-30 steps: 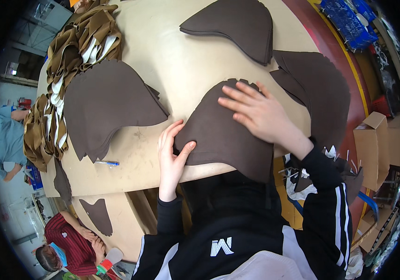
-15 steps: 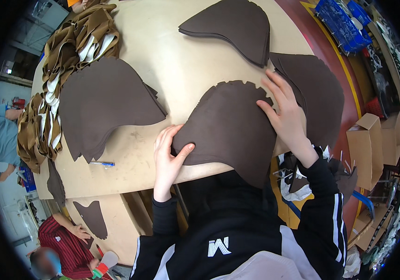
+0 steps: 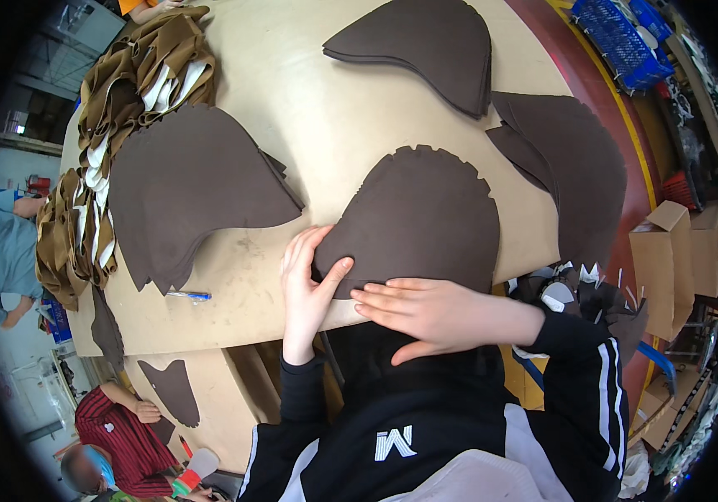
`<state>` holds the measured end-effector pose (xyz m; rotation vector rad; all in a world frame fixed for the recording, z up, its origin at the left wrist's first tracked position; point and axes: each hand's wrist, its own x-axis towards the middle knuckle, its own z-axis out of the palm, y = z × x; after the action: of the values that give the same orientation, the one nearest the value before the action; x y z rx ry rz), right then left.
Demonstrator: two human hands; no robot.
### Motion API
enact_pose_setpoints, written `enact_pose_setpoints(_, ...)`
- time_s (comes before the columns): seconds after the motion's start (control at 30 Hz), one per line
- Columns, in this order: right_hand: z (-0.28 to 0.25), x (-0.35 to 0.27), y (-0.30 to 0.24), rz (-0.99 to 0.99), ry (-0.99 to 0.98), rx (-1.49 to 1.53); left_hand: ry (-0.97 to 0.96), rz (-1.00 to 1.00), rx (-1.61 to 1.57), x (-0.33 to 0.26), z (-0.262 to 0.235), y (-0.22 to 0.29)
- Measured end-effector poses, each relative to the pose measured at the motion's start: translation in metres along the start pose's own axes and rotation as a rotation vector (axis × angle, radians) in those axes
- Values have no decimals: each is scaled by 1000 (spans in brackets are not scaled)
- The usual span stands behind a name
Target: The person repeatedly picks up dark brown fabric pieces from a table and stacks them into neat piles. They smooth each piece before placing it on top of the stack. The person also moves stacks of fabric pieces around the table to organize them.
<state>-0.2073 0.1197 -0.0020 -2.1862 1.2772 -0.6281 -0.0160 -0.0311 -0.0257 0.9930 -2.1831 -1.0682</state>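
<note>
A dark brown cut fabric piece (image 3: 422,213) with a notched curved edge lies at the near edge of the tan table (image 3: 325,109). My left hand (image 3: 309,276) presses on its left corner, thumb on top of the fabric. My right hand (image 3: 430,314) lies flat across its near edge, fingers pointing left and spread slightly, close to the left thumb. Both sleeves are black; the right one has white stripes.
Stacks of similar brown pieces lie at left (image 3: 187,180), far centre (image 3: 422,46) and right (image 3: 568,163). Lighter brown and white pieces (image 3: 108,151) are piled at the far left. A blue pen (image 3: 187,295) lies near the table edge. Cardboard boxes (image 3: 669,259) stand right; other people (image 3: 116,435) sit at lower left.
My right hand has slid from the far right edge of the fabric piece down to its near edge, beside my left hand. The left hand stayed on the left corner.
</note>
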Motion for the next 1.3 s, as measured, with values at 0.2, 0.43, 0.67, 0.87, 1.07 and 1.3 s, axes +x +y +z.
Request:
enact_pose_setpoints(0.2, -67, 8, 56, 381, 448, -454, 4, 11, 16, 1, 1, 0)
enact_pose_setpoints(0.43, 7, 5, 3, 42, 99, -223, 109, 113, 19, 1, 4, 4)
enact_pose_setpoints(0.67, -34, -11, -8, -224, 101, 113, 557, 201, -242, -7, -51, -14)
enact_pose_setpoints(0.87, -72, 8, 56, 266, 479, -466, 928, -28, -1, 21, -174, -38)
enact_pose_setpoints(1.07, -6, 3, 21, 98, 130, -320, 944, -159, -105, 0, -185, -98)
enact_pose_setpoints(1.3, -11, -14, 4, -90, -37, 65, 1059, -111, -286, 27, -207, -77)
